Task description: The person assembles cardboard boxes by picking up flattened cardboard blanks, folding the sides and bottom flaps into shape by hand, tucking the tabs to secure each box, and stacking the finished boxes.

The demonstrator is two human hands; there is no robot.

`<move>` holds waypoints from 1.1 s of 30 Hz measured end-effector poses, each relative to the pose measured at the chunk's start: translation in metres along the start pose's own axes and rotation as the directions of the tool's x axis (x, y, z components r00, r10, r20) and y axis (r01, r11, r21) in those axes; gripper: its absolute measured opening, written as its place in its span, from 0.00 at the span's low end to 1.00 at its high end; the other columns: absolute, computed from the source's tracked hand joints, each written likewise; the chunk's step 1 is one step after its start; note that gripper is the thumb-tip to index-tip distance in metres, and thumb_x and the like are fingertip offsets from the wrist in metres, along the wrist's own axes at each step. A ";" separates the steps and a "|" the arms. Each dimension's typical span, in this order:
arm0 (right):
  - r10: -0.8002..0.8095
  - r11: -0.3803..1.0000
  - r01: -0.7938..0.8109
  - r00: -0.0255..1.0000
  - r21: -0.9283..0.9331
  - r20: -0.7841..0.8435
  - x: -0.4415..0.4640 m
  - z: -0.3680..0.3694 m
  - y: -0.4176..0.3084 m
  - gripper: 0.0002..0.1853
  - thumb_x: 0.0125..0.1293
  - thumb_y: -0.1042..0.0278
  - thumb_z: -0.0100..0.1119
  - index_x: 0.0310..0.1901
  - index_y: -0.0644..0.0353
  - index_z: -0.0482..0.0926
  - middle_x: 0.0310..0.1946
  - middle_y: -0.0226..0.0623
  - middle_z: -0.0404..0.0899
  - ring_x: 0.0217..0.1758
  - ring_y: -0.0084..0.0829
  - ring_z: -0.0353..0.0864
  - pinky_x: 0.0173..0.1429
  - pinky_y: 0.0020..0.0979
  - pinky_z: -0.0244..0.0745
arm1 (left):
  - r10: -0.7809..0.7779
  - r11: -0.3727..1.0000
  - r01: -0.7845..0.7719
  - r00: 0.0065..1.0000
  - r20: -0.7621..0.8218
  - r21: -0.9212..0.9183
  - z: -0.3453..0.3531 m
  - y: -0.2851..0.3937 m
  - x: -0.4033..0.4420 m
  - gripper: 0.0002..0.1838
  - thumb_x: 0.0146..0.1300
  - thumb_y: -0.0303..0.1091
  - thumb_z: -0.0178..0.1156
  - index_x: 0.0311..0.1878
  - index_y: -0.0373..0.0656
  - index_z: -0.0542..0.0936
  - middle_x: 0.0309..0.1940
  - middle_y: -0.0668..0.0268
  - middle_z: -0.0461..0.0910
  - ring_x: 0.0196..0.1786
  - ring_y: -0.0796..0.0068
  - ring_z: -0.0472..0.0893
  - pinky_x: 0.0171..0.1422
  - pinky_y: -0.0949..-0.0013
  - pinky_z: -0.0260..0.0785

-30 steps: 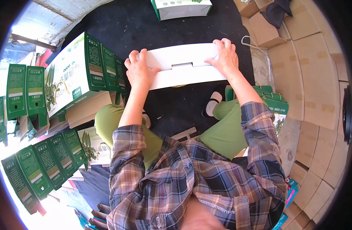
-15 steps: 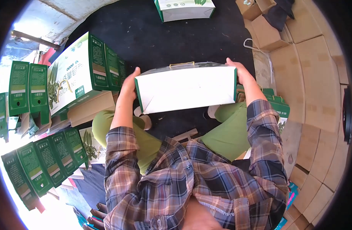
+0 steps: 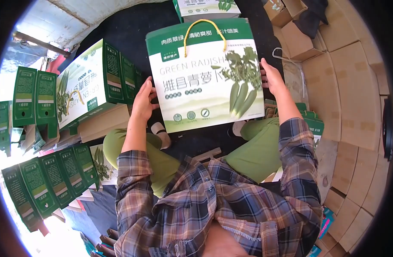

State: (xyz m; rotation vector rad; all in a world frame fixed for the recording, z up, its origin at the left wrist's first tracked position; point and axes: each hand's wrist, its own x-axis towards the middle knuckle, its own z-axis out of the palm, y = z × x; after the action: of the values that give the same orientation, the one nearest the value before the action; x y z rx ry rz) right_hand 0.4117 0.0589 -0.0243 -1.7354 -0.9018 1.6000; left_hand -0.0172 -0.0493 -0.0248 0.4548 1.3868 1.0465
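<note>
A green and white gift box (image 3: 192, 88) printed "GREEN RADISH" is raised before me, its front panel toward the camera and slightly tilted. A yellow rope handle (image 3: 205, 21) loops up from its green top band. My left hand (image 3: 144, 99) grips the box's left edge, and part of its fingers goes behind the side. On the opposite edge, my right hand (image 3: 271, 78) presses with the thumb up and the fingers against the side. The box hangs between both hands above the dark floor, over my spread knees.
Flat-sided green and white boxes (image 3: 87, 81) stand at the left, with a row of green box sides (image 3: 55, 180) below. Another printed box (image 3: 209, 10) sits at the far end of the black floor cloth (image 3: 119, 25). Brown cartons (image 3: 355, 85) line the right.
The box has turned in my hands: its white bottom faced the camera before, and now the printed front and yellow handle show. Both hands stay at its sides.
</note>
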 end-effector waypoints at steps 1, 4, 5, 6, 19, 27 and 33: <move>0.023 0.999 -0.023 1.000 -0.036 0.020 -0.005 0.004 -0.003 0.28 0.66 0.38 0.48 0.54 0.54 0.74 0.43 0.33 0.79 0.42 0.29 0.78 0.46 0.40 0.73 | 0.003 1.000 -0.003 1.000 -0.002 -0.001 -0.003 -0.005 0.005 0.30 0.68 0.52 0.50 0.69 0.51 0.62 0.50 0.68 0.74 0.57 0.69 0.70 0.54 0.47 0.65; 0.033 0.994 -0.024 0.996 -0.107 0.086 -0.013 0.014 -0.004 0.24 0.67 0.46 0.48 0.57 0.53 0.73 0.47 0.33 0.78 0.47 0.33 0.79 0.52 0.43 0.72 | -0.001 0.999 -0.002 0.997 -0.072 -0.038 -0.004 -0.012 0.011 0.27 0.69 0.55 0.47 0.60 0.44 0.71 0.50 0.65 0.73 0.55 0.64 0.71 0.53 0.44 0.67; 0.027 0.991 -0.011 0.992 -0.130 0.127 -0.014 0.014 -0.001 0.24 0.67 0.48 0.49 0.58 0.53 0.72 0.48 0.33 0.78 0.48 0.33 0.79 0.53 0.43 0.72 | -0.002 0.999 0.000 0.997 -0.071 -0.040 -0.006 -0.014 0.012 0.27 0.69 0.55 0.47 0.60 0.44 0.71 0.50 0.65 0.73 0.55 0.64 0.71 0.53 0.44 0.67; 0.028 0.989 -0.007 0.989 -0.145 0.148 -0.014 0.014 0.002 0.23 0.66 0.50 0.50 0.59 0.53 0.71 0.50 0.34 0.78 0.50 0.34 0.79 0.54 0.43 0.72 | -0.016 0.999 0.012 0.995 -0.097 -0.032 -0.009 -0.016 0.014 0.27 0.69 0.55 0.47 0.59 0.43 0.71 0.52 0.63 0.73 0.56 0.63 0.71 0.54 0.44 0.67; 0.191 0.856 -0.073 0.965 -0.512 0.181 0.005 0.019 0.040 0.23 0.67 0.59 0.51 0.62 0.54 0.67 0.54 0.38 0.76 0.48 0.34 0.80 0.45 0.38 0.77 | -0.106 0.971 0.155 0.961 -0.254 0.183 -0.034 -0.045 0.033 0.26 0.65 0.54 0.54 0.55 0.43 0.75 0.47 0.64 0.78 0.47 0.67 0.77 0.51 0.58 0.69; -0.307 0.615 0.311 0.941 -0.725 0.143 0.031 0.007 0.026 0.16 0.63 0.69 0.54 0.52 0.60 0.78 0.44 0.39 0.82 0.45 0.29 0.80 0.47 0.33 0.75 | 0.094 0.978 -0.031 0.949 -0.302 0.205 0.002 -0.006 0.007 0.29 0.65 0.57 0.53 0.60 0.45 0.73 0.47 0.65 0.78 0.46 0.73 0.77 0.47 0.66 0.68; -0.784 0.513 0.618 0.620 -0.596 -0.032 -0.006 0.049 -0.025 0.09 0.63 0.69 0.54 0.42 0.54 0.82 0.37 0.38 0.80 0.41 0.37 0.81 0.48 0.32 0.75 | 0.633 0.546 -0.368 0.770 -0.082 0.753 0.016 -0.005 0.006 0.37 0.53 0.37 0.69 0.66 0.43 0.66 0.48 0.58 0.74 0.48 0.65 0.77 0.53 0.65 0.70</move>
State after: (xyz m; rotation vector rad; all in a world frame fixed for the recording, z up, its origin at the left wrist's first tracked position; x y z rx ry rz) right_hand 0.3607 0.0678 -0.0046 -1.5241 -1.7393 0.5131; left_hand -0.0018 -0.0418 -0.0290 1.3847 2.0531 1.0493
